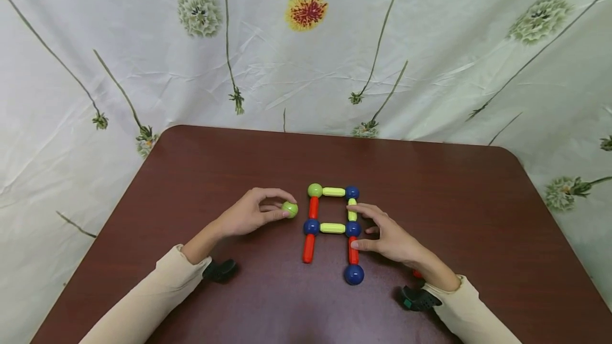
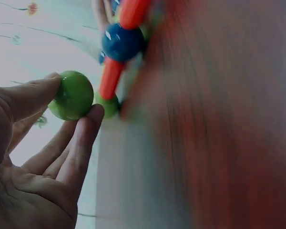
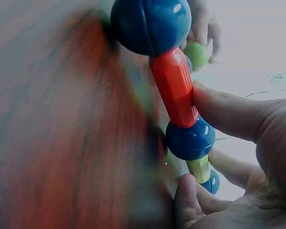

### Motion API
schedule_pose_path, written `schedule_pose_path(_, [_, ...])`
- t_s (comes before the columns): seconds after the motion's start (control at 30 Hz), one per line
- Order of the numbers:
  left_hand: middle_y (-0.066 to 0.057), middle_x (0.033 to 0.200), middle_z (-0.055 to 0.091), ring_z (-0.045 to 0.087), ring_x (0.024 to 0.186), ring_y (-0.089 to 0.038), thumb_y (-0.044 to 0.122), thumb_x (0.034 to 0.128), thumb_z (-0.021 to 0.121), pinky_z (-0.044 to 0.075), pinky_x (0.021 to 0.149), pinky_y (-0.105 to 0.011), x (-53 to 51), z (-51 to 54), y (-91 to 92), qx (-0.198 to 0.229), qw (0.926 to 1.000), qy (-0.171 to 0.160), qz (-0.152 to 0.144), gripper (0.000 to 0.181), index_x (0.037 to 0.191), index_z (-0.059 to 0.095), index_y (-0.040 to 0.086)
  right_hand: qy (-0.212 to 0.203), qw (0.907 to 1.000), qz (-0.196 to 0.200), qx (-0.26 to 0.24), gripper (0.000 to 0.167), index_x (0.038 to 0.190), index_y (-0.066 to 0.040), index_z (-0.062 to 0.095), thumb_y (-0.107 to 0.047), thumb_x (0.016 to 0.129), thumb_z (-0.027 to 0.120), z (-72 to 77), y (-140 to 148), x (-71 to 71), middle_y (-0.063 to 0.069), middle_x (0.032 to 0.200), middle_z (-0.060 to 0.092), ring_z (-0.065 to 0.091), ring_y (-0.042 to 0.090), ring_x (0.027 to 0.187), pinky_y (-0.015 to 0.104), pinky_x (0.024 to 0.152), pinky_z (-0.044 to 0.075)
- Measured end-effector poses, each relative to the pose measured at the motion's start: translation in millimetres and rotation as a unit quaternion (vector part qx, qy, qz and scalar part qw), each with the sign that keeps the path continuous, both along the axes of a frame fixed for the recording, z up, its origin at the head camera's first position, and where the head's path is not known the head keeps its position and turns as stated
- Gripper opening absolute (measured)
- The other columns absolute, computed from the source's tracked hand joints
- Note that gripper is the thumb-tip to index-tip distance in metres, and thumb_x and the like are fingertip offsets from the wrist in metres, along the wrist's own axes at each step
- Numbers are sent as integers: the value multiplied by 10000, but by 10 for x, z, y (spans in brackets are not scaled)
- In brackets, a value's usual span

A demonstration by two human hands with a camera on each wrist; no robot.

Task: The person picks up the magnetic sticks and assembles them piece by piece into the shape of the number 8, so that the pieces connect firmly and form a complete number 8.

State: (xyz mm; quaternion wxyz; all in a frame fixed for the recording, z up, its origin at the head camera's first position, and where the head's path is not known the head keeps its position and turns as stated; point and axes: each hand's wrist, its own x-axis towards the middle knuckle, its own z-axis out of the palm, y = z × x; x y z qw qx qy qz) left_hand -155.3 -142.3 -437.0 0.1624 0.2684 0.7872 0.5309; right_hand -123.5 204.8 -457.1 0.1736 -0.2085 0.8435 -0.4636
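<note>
In the head view my left hand (image 1: 248, 211) pinches a green ball (image 1: 290, 209) between thumb and fingertips, left of a joined frame of rods and balls. In the left wrist view that ball (image 2: 74, 95) is held off the table. The frame has a green ball (image 1: 315, 190) at its far left corner, blue balls at other joints, and red and yellow-green rods. My right hand (image 1: 394, 238) reaches over its right side, fingers spread. Its thumb touches a red rod (image 3: 174, 88); a finger touches the yellow-green rod (image 1: 352, 210) beyond the blue ball (image 1: 353, 229).
A red piece (image 1: 418, 274) shows partly behind my right wrist. The brown table (image 1: 239, 158) ends at a flower-patterned cloth (image 1: 268, 68). Near the front, one red rod (image 1: 308, 249) points towards me with no ball on its end; a blue ball (image 1: 354, 274) ends the other leg.
</note>
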Motion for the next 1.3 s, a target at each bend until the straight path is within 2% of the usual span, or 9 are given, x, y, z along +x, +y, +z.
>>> schedule_pose_path(0.13, [-68, 1159, 693, 687, 1068, -203, 51, 914, 723, 545, 908, -267, 192, -17, -27, 87, 9995, -237, -170, 267, 1170, 684, 115, -41, 10000, 1, -17, 751, 1489, -167, 466, -236, 836, 831, -9, -3, -5, 107, 1499, 400, 403, 324, 1316, 347, 982, 483])
schedule_pose_path(0.27, [-49, 1161, 693, 693, 1052, -173, 96, 910, 739, 541, 918, -270, 372, -73, -5, 13, 9988, -316, -364, 261, 1163, 686, 133, -57, 10000, -8, -36, 748, 1488, -168, 466, -235, 837, 830, -16, -4, -8, 104, 1498, 401, 404, 324, 1314, 361, 982, 482])
schedule_pose_path(0.43, [-52, 1177, 681, 688, 1058, -166, 121, 915, 737, 544, 915, -271, 523, -144, 35, 44, 9983, -324, -490, 262, 1171, 684, 135, -52, 10000, -13, -4, 756, 1498, -153, 451, -219, 844, 823, -31, -9, -8, 115, 1498, 399, 407, 331, 1311, 331, 971, 490])
schedule_pose_path(0.6, [-30, 1117, 698, 684, 997, -143, 144, 913, 744, 557, 863, -264, 595, -190, 75, -50, 9984, -300, -479, 240, 1148, 698, 148, -215, 9997, -62, -65, 761, 1515, -145, 428, -202, 858, 809, -6, -27, -11, 128, 1505, 375, 406, 338, 1298, 326, 977, 487])
schedule_pose_path(0.8, [37, 1007, 688, 635, 885, -90, 163, 902, 759, 559, 807, -249, 675, -187, 161, -361, 9982, -86, -466, 220, 1114, 715, 199, -285, 9995, -100, -88, 760, 1517, -105, 413, -185, 868, 799, 34, -4, -19, 171, 1517, 346, 402, 383, 1299, 411, 977, 498])
schedule_pose_path(1.07, [71, 1103, 670, 606, 929, -76, 147, 900, 760, 558, 831, -240, 785, -164, 288, -389, 9969, 169, -669, 227, 1119, 729, 198, -208, 9997, -31, -95, 743, 1508, -77, 415, -136, 870, 790, 67, 21, -60, 194, 1508, 344, 387, 409, 1295, 460, 958, 510])
schedule_pose_path(1.3, [54, 1098, 633, 610, 942, -76, 176, 903, 757, 558, 836, -239, 807, -167, 328, -333, 9976, 335, -513, 225, 1124, 736, 216, -225, 9997, -57, -76, 749, 1506, -79, 419, -127, 862, 796, 86, 23, -72, 191, 1505, 348, 386, 407, 1297, 481, 965, 505])
